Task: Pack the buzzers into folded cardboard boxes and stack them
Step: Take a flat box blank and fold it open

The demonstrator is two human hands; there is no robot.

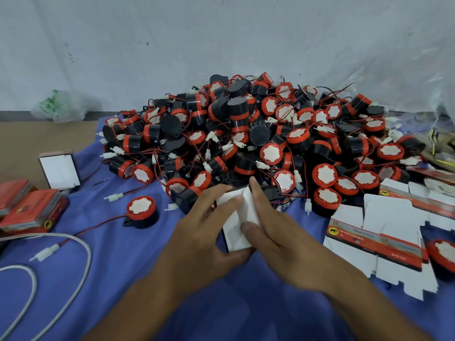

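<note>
From the head camera, both hands meet over a blue cloth [123,279], holding a small white cardboard box [235,233] between them, just in front of the heap of buzzers [246,134]. The left hand [202,225] grips the box from its side, fingers curled over the top and thumb at the lower edge. The right hand [278,232] pinches it from the other side, thumb pressed on the white face and forefinger lying along a raised flap. A single buzzer [142,211] sits apart on the cloth to the left, its red wire trailing. Flat unfolded cartons [384,232] lie to the right. At the left edge are red packed boxes [32,212], an upright white box [59,169] and a looping white cable [61,242].
</note>
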